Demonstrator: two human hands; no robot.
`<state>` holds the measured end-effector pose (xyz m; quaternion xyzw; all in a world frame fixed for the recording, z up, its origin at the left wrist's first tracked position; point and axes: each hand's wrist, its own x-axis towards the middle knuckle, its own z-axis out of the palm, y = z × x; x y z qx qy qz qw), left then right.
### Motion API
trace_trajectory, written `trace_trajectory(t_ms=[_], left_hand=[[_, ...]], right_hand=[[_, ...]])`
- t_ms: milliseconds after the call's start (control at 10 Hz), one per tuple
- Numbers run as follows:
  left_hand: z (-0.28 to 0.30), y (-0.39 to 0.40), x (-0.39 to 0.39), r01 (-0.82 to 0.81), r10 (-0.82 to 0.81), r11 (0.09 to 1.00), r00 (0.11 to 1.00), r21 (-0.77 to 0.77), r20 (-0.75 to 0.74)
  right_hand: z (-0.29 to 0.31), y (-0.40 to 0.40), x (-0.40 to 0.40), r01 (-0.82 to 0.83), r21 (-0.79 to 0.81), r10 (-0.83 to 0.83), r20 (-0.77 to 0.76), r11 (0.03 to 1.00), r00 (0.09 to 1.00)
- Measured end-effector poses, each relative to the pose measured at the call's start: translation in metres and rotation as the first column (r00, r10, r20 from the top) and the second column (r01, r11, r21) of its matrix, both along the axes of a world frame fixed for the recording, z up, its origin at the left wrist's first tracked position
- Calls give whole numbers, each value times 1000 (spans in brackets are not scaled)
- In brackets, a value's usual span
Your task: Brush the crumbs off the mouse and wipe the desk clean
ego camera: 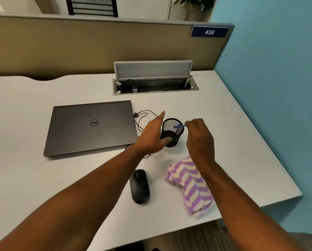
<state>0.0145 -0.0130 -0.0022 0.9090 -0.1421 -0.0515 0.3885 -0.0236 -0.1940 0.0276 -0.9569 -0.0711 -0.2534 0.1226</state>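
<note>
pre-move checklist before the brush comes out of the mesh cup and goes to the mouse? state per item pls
1. Right hand pinches the blue brush handle: ok.
2. Brush clear of the mesh cup: not ok, its end sits at the cup mouth.
3. Left hand steadies the cup, thumb on its wall, fingers straight: ok.
4. Mouse uncovered and reachable: ok.
5. Crumbs on the mouse: cannot tell.
6. Striped cloth on the desk for wiping: ok.

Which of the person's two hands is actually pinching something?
The right hand: it pinches a thin blue stick over the mesh cup. The left hand just steadies that cup with straight fingers.
</note>
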Motion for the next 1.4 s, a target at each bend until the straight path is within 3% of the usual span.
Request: trace_trajectory(t_ms=[300,700,1200,1400], left_hand=[[-3,-16,16,34,-31,998,997,43,-75],[-2,-18,15,14,-10,999,998,49,-67],[4,-16,8,38,-35,996,999,86,-37],[5,8,2,11,-25,991,994,137,102]], right_hand=[[-11,11,18,-30,-76,21,-115,997,993],[-30,18,32,-89,-231,43,-194,969,980],[-33,10,21,-128,-151,83,-273,980,958],[-32,22,16,-80,-133,55,-179,988,982]])
